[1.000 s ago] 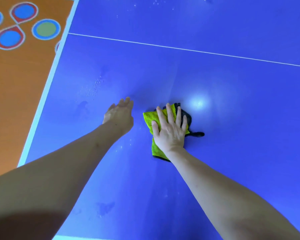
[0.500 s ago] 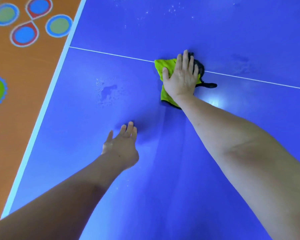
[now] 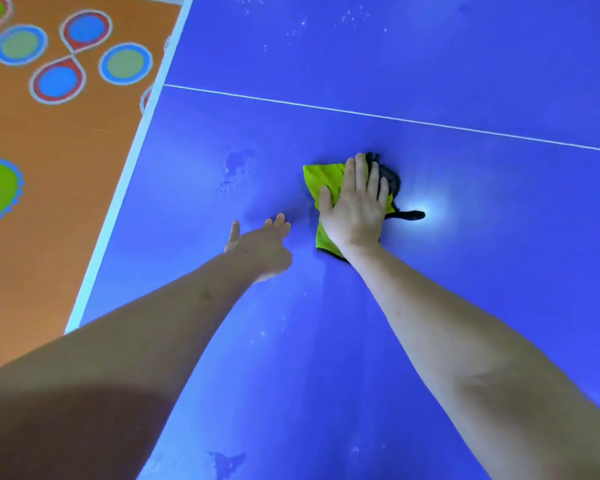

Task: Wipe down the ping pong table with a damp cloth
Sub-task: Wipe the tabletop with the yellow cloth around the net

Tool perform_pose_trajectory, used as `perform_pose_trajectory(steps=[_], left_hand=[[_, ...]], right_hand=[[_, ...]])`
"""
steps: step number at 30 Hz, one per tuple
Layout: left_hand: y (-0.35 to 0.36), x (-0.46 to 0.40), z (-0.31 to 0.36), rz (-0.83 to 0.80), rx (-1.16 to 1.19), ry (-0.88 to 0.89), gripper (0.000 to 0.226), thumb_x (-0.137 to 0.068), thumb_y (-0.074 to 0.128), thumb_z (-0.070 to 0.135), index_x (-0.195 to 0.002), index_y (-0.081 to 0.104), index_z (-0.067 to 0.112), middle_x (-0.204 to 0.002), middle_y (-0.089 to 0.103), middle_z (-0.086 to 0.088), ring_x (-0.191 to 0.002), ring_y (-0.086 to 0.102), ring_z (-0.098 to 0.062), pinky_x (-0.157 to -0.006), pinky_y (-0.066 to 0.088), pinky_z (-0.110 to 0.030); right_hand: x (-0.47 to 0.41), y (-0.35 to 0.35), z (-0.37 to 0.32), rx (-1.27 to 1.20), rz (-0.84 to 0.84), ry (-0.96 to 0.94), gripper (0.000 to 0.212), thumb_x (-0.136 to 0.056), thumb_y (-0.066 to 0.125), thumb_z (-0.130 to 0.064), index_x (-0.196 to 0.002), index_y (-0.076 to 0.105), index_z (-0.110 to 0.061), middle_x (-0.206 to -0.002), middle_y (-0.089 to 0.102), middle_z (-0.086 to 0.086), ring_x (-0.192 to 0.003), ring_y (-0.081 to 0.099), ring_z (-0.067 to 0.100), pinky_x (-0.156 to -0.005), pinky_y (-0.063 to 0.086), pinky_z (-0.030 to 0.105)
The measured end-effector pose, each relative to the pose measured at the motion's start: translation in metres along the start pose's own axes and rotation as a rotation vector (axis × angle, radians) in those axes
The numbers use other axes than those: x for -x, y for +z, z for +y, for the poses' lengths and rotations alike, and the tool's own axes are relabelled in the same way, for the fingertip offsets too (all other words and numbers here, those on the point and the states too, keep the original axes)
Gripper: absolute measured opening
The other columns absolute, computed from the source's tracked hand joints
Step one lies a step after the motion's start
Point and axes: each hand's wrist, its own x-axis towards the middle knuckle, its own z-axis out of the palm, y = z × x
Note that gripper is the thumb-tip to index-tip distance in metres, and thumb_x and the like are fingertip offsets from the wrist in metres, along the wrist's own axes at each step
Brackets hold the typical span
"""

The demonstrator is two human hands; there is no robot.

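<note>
I judge this to be mid-wipe: my right hand point(image 3: 355, 206) lies flat, fingers straight and together, pressing the yellow-green cloth point(image 3: 323, 176) onto the blue ping pong table point(image 3: 465, 271). The cloth sits near the middle of the view, short of the white line point(image 3: 395, 118) at 12 o'clock, with a dark edge and a dark tail point(image 3: 409, 215) poking out at 3 o'clock of the hand. My left hand point(image 3: 260, 245) holds nothing; its fingers are straight, and it hovers or rests just beside the cloth at 9 o'clock, contact unclear.

Next, I'd steer the cloth toward 10 o'clock, where a wet blotch with droplets point(image 3: 236, 168) remains. More specks point(image 3: 302, 24) lie beyond the line, and a smudge point(image 3: 227, 462) sits at 6 o'clock. My left hand lies close to that path. The orange floor with coloured circles point(image 3: 59, 126) runs past the table's white edge.
</note>
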Motion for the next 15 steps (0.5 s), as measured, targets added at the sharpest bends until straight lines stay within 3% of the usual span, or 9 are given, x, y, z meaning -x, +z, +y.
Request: perform_pose_trajectory(steps=[6,9,12,15], left_hand=[[0.048,0.066,-0.045,0.201,0.007,0.006,0.064,-0.094,0.035,0.017,-0.156,0.024,0.024,-0.165,0.02,0.007,-0.144,0.036,-0.015,-0.124,-0.005,-0.046],[0.076,0.109,-0.078,0.292,0.11,-0.032,0.056,-0.092,0.04,0.012,-0.146,0.039,0.022,-0.155,0.039,0.001,-0.136,0.046,-0.022,-0.124,0.009,-0.039],[0.093,0.144,-0.097,0.298,0.079,-0.031,0.047,-0.094,0.043,0.015,-0.141,0.045,0.019,-0.147,0.043,-0.005,-0.129,0.048,-0.031,-0.11,0.033,-0.039],[0.104,0.16,-0.111,0.278,0.076,-0.013,0.047,-0.096,0.044,0.018,-0.143,0.043,0.019,-0.146,0.041,-0.005,-0.129,0.045,-0.031,-0.104,0.038,-0.04]], right_hand=[[0.156,-0.016,-0.043,0.01,-0.068,-0.004,0.078,-0.1,0.043,-0.055,-0.161,0.036,-0.008,-0.171,0.029,0.005,-0.158,0.024,0.032,-0.127,0.019,0.051],[0.225,-0.02,-0.066,0.033,-0.092,-0.013,0.078,-0.1,0.044,-0.055,-0.162,0.034,-0.009,-0.172,0.027,0.004,-0.158,0.023,0.031,-0.128,0.017,0.051],[0.282,-0.021,-0.09,0.047,-0.121,-0.014,0.079,-0.1,0.045,-0.056,-0.162,0.034,-0.009,-0.173,0.025,0.003,-0.159,0.021,0.031,-0.128,0.016,0.051],[0.299,-0.018,-0.1,0.058,-0.128,-0.001,0.079,-0.099,0.044,-0.055,-0.163,0.033,-0.009,-0.173,0.024,0.003,-0.159,0.02,0.031,-0.128,0.016,0.052]])
